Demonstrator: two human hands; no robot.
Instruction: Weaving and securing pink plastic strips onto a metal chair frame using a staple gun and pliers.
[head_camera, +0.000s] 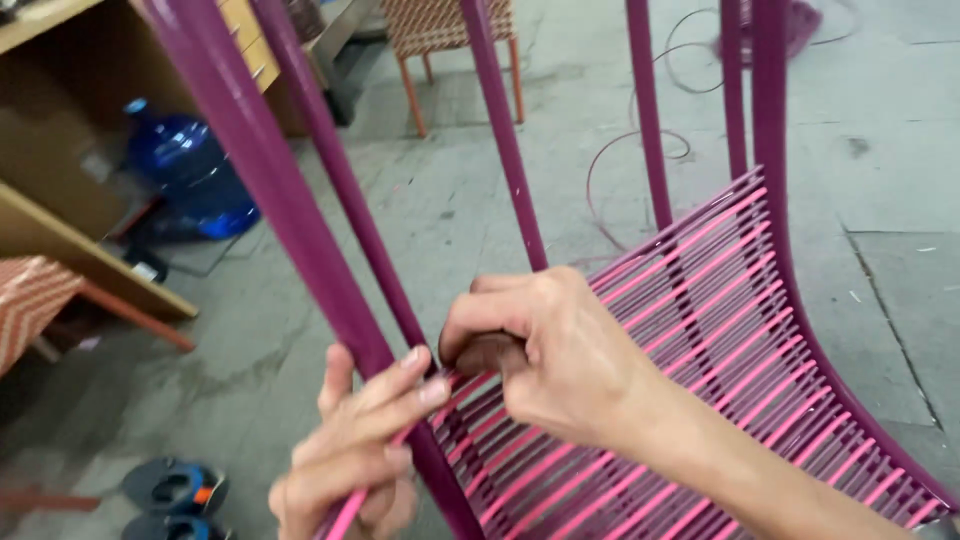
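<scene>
A purple metal chair frame (300, 215) is seen tipped at an angle close under the camera, its seat already filled with rows of pink cord (720, 300) stretched between the rails. The left hand (355, 450) is closed around a loose run of that cord against the slanted frame tube, apparently so that the strand is kept taut and lined up with the rows. The right hand (540, 350) is clenched on a dark, rounded tool (485, 352) pressed at the edge of the weave beside the tube; its exact kind cannot be told. The two hands are nearly touching. On the concrete floor (880, 150), spare cord (640, 160) lies in loose loops. A large blue water bottle (190, 175) rests on its side under a wooden worktop (90, 265); its contents cannot be made out. Dark sandals (175, 495) lie near the lower left.
</scene>
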